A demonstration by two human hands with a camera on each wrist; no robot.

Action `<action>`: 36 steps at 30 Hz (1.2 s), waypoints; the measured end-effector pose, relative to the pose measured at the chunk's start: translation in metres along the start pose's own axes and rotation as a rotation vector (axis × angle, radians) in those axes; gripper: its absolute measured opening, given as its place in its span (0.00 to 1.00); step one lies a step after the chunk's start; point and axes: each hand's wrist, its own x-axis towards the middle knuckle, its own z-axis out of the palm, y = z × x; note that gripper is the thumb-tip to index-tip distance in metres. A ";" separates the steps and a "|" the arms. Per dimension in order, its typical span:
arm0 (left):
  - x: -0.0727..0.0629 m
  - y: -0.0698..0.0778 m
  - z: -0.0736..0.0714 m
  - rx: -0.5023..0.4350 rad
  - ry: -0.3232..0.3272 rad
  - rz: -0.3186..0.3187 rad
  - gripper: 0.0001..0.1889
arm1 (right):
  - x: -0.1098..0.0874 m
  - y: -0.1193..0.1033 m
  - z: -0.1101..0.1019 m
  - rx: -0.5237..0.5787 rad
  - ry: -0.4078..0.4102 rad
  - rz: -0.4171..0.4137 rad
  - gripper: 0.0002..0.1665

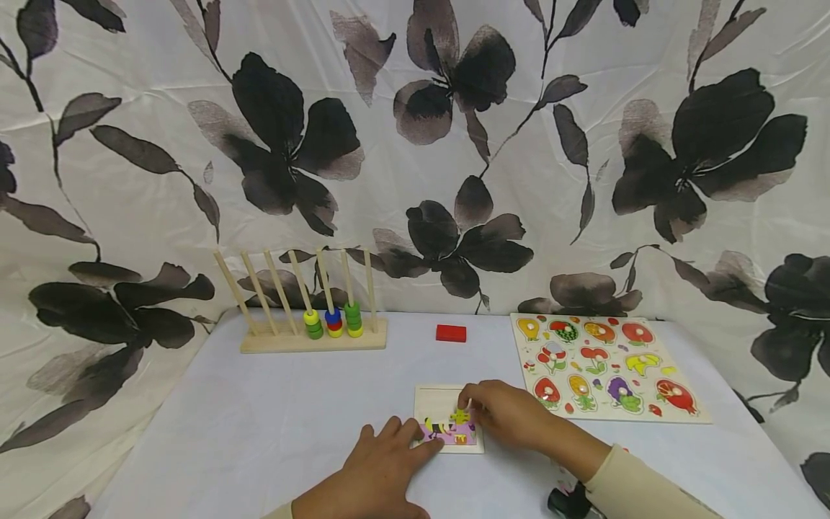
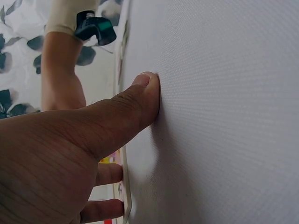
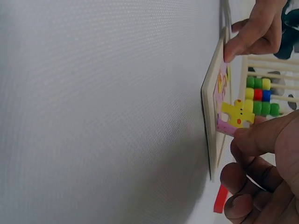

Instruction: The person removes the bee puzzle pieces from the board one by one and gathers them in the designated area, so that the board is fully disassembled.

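A small wooden puzzle tray (image 1: 447,398) lies on the white table, its lower part filled with pink jigsaw pieces (image 1: 441,437) printed with a black-and-yellow figure. My right hand (image 1: 509,414) pinches a yellow jigsaw piece (image 3: 238,113) between thumb and finger. In the right wrist view the piece stands tilted at the pink pieces, with dots and an orange spot on its face. My left hand (image 1: 382,468) is spread at the tray's lower left corner, a fingertip pressing on the frame. Its thumb (image 2: 124,109) rests on the tablecloth.
Behind, on the left, stands a wooden peg abacus (image 1: 314,344) with coloured rings on three pegs. A red block (image 1: 450,333) lies beyond the tray. On the right is a fruit puzzle board (image 1: 609,367). A floral cloth (image 1: 454,158) hangs behind the table.
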 end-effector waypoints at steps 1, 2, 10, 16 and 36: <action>0.000 0.000 0.000 0.001 0.001 0.000 0.49 | -0.001 0.000 -0.001 -0.002 0.001 -0.005 0.14; 0.000 0.000 0.000 0.003 0.001 -0.001 0.49 | -0.001 0.000 -0.002 -0.004 0.001 -0.011 0.14; 0.000 0.000 0.000 0.004 -0.001 0.000 0.49 | -0.003 -0.002 -0.002 -0.035 0.026 -0.001 0.11; 0.001 0.000 -0.001 0.000 -0.007 -0.001 0.48 | -0.003 -0.003 0.000 -0.013 0.046 0.036 0.08; 0.001 0.000 0.001 0.001 -0.015 -0.007 0.49 | -0.004 0.006 0.006 0.171 0.036 0.193 0.07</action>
